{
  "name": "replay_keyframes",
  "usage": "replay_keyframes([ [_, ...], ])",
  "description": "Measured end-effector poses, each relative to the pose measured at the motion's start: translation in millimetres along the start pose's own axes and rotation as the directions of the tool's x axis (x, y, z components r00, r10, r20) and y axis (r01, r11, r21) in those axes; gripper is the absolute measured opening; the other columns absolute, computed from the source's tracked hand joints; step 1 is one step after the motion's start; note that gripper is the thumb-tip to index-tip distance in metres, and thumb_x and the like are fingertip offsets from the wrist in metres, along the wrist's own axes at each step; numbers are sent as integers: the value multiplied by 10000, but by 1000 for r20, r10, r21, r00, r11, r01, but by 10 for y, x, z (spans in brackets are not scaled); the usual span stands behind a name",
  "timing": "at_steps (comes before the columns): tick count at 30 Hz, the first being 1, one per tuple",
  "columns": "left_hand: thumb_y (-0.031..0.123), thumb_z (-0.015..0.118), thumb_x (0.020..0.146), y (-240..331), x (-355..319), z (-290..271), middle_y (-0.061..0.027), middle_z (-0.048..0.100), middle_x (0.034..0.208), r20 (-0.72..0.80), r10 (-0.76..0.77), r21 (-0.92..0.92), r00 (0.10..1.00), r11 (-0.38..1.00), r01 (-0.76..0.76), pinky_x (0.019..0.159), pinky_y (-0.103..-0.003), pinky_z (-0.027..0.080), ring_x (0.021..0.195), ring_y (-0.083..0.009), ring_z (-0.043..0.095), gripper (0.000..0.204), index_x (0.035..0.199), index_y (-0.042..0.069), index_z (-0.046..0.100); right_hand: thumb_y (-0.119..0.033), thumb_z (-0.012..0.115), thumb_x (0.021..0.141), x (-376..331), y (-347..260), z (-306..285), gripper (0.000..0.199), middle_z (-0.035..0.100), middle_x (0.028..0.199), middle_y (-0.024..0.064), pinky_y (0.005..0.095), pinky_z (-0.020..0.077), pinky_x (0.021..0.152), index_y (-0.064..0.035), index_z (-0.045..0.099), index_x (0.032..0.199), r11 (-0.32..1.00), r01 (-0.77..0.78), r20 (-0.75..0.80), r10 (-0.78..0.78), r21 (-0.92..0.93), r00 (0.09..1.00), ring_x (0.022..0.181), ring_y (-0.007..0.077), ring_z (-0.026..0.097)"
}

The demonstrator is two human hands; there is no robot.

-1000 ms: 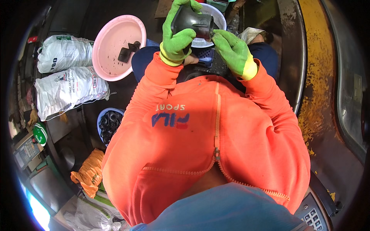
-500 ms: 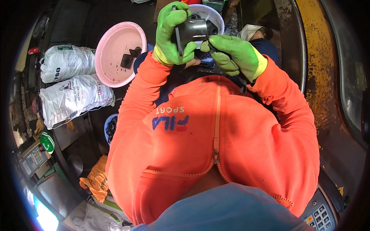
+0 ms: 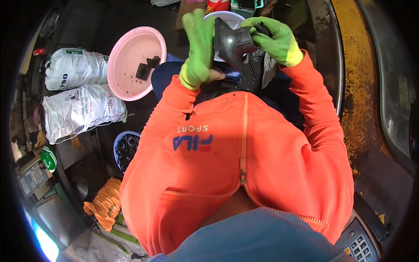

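Note:
A glossy black plastic fitting [image 3: 233, 43], with a wide flat end and a narrower neck, is held up in front of me. My right hand [image 3: 277, 43], in a green glove with a yellow cuff, is closed around its narrow end. My left hand [image 3: 198, 48], gloved alike, stands beside the wide end with its fingers stretched upward and slightly smeared. Whether its palm touches the fitting I cannot tell. Behind the fitting, a white basket [image 3: 227, 16] is partly hidden. Below it, a blue perforated object [image 3: 232, 75] shows near my lap.
A pink basin [image 3: 126, 83] with a few black pieces stands at left, beside two white sacks [image 3: 76, 67]. A blue-rimmed tub [image 3: 117, 146] of black parts lies lower left. Machine panels [image 3: 358, 83] with worn yellow paint flank my right. Red and green containers [image 3: 218, 5] stand at the far edge.
The fitting has turned, its wide end now tilted toward the left. My left hand has loosened and straightened its fingers; my right hand has risen and grips the narrow end.

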State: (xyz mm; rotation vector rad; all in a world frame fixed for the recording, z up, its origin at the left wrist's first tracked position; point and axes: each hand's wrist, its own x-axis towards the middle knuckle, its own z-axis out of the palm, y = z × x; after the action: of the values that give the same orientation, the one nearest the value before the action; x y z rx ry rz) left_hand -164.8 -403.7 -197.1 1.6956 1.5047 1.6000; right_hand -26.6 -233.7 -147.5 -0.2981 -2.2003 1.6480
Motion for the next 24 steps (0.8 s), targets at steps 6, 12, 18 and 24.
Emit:
replay_keyframes([
  [6,359,627,789,-8,-40,149,-191,478,1371,30,-507,-930,862,302,210,1028,-531,424,1249,-384,474,758,1431,37,382,-31,632,905,93,-72,51,230,678,912,14,242,523,714,-14,652,1133,780,486,304,-389,-394,870,830,77,643],
  [12,266,589,777,-217,-14,43,-235,535,1289,-30,-455,-967,890,238,90,1001,-506,453,1125,-379,575,721,1422,32,369,-133,587,944,-30,-17,74,216,684,955,74,290,515,761,-48,646,1133,956,116,44,-108,-271,993,862,185,656],
  [18,206,569,746,-76,-46,73,-177,539,1274,-145,-414,-701,899,684,203,1030,-449,419,1184,-352,517,726,1426,45,368,-146,609,923,-144,145,157,206,692,992,116,344,544,690,-79,656,1113,719,394,114,-405,-573,907,831,302,675],
  [24,130,600,696,150,-4,6,-198,519,1277,-273,-311,-583,911,806,101,985,-415,451,1134,-319,548,721,1377,19,390,-133,594,931,-251,22,267,228,689,1007,124,336,545,737,-44,648,1133,854,324,35,-340,-407,940,881,291,674],
])
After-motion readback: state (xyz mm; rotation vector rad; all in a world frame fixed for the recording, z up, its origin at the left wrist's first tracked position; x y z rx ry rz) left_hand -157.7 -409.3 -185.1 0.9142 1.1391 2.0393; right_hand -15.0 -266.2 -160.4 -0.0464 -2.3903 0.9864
